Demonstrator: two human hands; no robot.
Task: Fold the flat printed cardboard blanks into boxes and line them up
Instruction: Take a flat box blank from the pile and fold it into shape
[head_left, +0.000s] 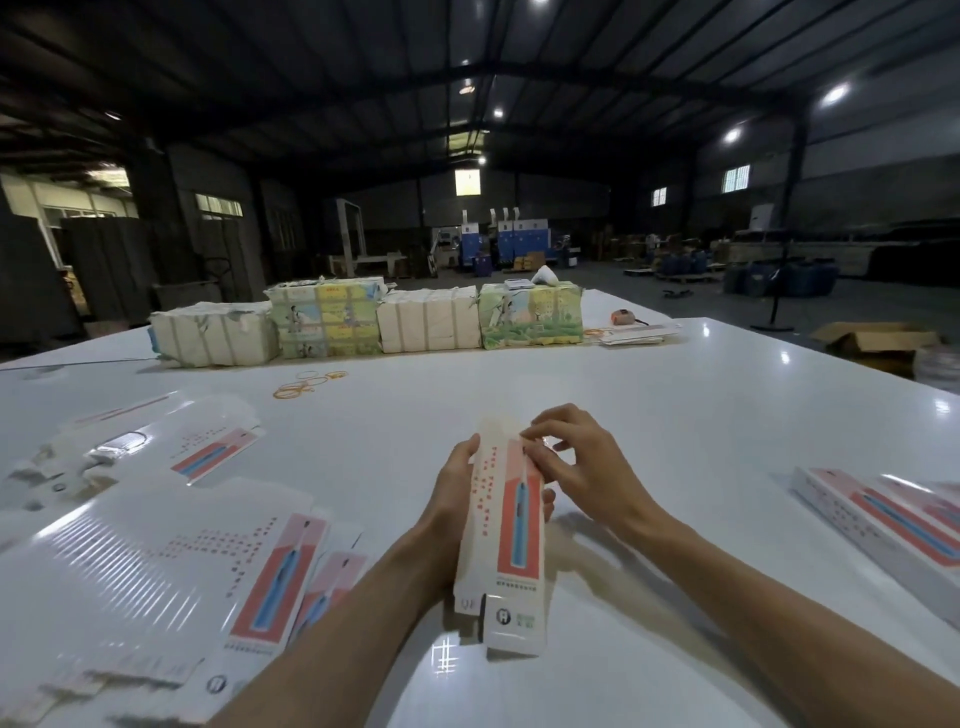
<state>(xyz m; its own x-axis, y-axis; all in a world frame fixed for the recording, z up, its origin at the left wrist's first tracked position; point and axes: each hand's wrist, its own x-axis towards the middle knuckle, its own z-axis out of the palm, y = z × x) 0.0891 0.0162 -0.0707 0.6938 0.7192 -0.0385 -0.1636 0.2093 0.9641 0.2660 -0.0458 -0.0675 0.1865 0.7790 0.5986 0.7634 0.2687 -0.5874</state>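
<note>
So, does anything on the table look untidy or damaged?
Nothing serious. The flat blanks at the left lie in a skewed, overlapping heap, not a neat stack. Loose rubber bands are scattered on the table. The paper wrapping on the far bundles looks torn.

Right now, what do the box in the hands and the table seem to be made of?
Box: thin printed cardboard, judging by its sharp folded creases and flaps; probably lightly coated. Table: smooth, glossy white top, perhaps laminate or painted board; ceiling lamps mirror in it.
</note>
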